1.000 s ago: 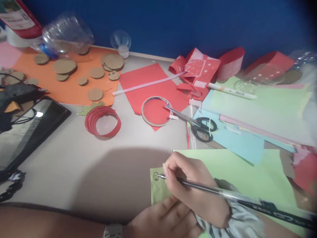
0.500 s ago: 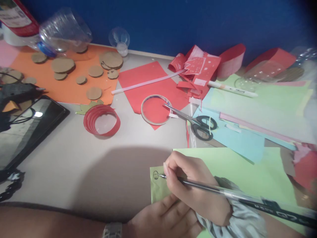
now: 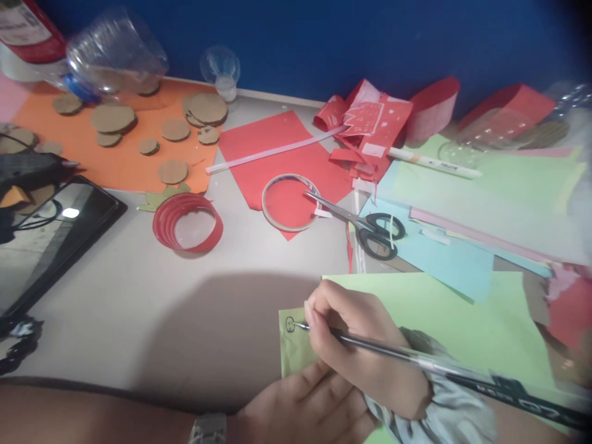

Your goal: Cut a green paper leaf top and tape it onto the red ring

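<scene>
My right hand (image 3: pixel 365 345) pinches a ballpoint pen (image 3: pixel 407 354) with a clear and black barrel. Its tip touches or nearly touches a small face-like ink drawing near the upper left corner of a yellow-green paper piece (image 3: pixel 296 354). Below, my left hand (image 3: pixel 309 407) lies with its fingers stretched out, partly beneath my right hand and against the paper's lower edge; some of its fingers are hidden. A larger light green sheet (image 3: pixel 462 320) spreads under and behind my right hand.
Beyond my hands lie black-handled scissors (image 3: pixel 377 234), a tape roll (image 3: pixel 264 206), a red paper ring (image 3: pixel 210 237) and a white marker (image 3: pixel 437 163). Cardboard discs (image 3: pixel 113 117) rest on orange paper at the back left, near a clear plastic bottle (image 3: pixel 120 52). A black tablet-like device (image 3: pixel 55 246) is at left.
The view has shifted very slightly. My right hand keeps the pen at the little drawing, whose lines look a bit darker; my left hand stays in place.
</scene>
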